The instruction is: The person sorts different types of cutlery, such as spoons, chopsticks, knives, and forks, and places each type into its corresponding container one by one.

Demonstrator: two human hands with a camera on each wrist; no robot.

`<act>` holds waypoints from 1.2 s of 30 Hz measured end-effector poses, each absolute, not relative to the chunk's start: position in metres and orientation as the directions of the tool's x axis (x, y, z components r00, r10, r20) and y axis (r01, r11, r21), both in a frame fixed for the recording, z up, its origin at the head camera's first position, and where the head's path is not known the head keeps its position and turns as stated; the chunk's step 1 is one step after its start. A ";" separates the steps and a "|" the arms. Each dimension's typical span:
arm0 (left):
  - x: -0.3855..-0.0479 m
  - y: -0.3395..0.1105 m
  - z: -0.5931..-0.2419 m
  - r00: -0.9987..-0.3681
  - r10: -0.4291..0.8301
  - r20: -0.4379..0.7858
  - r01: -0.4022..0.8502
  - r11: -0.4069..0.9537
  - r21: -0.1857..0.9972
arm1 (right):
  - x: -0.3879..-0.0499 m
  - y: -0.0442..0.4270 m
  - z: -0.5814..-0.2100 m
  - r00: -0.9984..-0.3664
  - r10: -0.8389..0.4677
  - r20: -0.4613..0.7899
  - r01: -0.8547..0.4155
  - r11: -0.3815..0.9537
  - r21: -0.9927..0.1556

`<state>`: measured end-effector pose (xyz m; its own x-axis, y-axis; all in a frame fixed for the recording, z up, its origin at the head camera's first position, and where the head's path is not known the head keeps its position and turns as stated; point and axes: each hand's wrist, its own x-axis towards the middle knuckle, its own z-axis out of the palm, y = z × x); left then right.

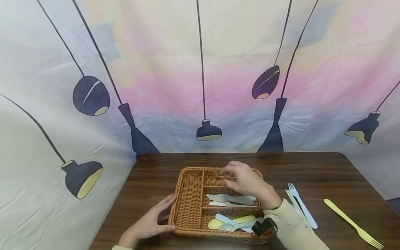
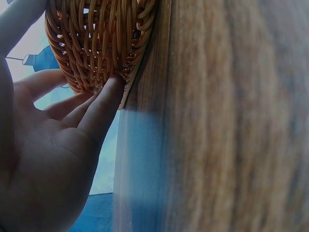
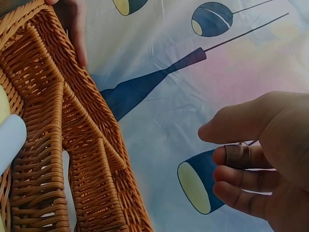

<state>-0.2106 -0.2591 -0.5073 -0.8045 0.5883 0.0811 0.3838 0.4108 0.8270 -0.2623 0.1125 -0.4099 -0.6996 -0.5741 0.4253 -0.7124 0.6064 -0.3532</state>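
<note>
A wicker cutlery basket [image 1: 189, 198] with several compartments stands on the table. My left hand [image 1: 153, 219] rests on its left side, the fairly straight fingers and thumb touching the woven outer wall, as the left wrist view also shows. Above the back right compartment hovers my right hand [image 1: 246, 180], fingers loosely bent and apart from the thumb. Nothing is between them in the right wrist view. Pale knives [image 1: 230, 198] lie in the middle right compartment. The front right one holds yellow, blue and pale green spoons [image 1: 229, 227], partly hidden by the right wrist.
On the table right of the basket lie a light blue fork [image 1: 303, 206] and, alongside it, pale cutlery [image 1: 296, 203] partly covered by the sleeve. A yellow fork [image 1: 352, 222] lies farther right. Behind the dark wooden table [image 1: 152, 175] hangs a cloth printed with lamps [image 1: 175, 83].
</note>
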 end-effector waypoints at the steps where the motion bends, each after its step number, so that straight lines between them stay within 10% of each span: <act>1: -0.211 -0.259 -0.507 -0.805 0.588 0.080 0.384 0.414 0.825 | -0.262 0.113 -0.410 -0.702 -0.572 0.425 -0.710 0.607 -0.357; 36: -0.211 -0.260 -0.508 -0.800 0.594 0.083 0.404 0.431 0.807 | -0.259 0.147 -0.402 -0.735 -0.442 0.513 -0.658 0.646 -0.386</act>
